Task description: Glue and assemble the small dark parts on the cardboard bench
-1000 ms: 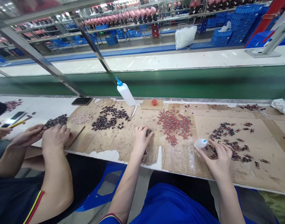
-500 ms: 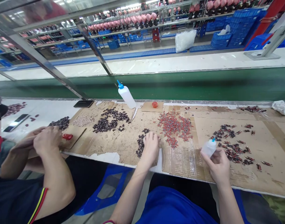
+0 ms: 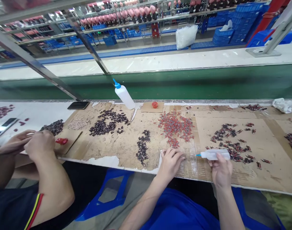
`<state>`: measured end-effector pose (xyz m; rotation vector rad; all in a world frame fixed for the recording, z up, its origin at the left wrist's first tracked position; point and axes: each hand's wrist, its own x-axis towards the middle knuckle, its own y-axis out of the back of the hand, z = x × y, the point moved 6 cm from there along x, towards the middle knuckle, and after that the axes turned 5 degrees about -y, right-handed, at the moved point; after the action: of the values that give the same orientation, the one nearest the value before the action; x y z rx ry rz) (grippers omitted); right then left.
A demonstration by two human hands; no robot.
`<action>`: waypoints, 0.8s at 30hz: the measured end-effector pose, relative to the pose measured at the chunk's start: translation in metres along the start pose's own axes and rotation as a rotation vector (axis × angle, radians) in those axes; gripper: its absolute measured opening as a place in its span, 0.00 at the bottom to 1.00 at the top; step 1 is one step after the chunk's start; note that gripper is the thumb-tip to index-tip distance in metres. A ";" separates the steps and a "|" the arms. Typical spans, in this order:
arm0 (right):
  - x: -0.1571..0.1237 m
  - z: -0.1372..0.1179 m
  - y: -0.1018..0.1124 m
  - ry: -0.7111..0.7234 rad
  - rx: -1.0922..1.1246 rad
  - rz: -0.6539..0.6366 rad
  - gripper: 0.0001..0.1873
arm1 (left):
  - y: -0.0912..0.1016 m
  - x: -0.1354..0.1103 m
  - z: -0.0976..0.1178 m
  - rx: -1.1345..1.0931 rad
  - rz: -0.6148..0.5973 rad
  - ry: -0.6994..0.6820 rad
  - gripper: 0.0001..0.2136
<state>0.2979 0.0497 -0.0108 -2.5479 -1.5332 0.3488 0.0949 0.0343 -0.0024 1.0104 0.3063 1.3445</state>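
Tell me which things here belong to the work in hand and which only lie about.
In use: small clear plastic squeeze bottle with blue nozzle, in the right hand; left hand at the taped brown cardboard sheet; scattered small dark-and-red parts.
Lying about: tall white squeeze bottle with blue cap; small red cap; flat black phone; crumpled white cloth.

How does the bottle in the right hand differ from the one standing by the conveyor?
The small squeeze bottle lies sideways in the right hand, nozzle left; the large squeeze bottle stands tilted, untouched, and is clearly bigger. Both are translucent white with blue nozzles.
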 end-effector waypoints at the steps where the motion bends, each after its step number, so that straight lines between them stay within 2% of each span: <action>1: -0.002 0.001 0.000 0.016 -0.053 0.002 0.18 | 0.001 -0.001 0.000 -0.026 0.001 0.000 0.07; 6: -0.013 -0.004 -0.004 0.154 -0.332 0.001 0.18 | 0.002 -0.008 -0.002 -0.109 0.026 0.020 0.08; 10: -0.021 -0.013 -0.015 0.251 -0.468 -0.054 0.17 | 0.001 -0.009 -0.005 -0.140 0.052 0.046 0.07; 14: -0.022 -0.015 -0.020 0.271 -0.544 -0.079 0.18 | 0.000 -0.008 -0.007 -0.143 0.050 0.071 0.06; 24: -0.021 -0.008 -0.018 0.261 -0.575 -0.088 0.17 | 0.000 -0.008 -0.007 -0.149 0.072 0.086 0.05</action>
<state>0.2753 0.0400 0.0041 -2.7518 -1.8294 -0.4897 0.0880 0.0296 -0.0092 0.8479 0.2322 1.4562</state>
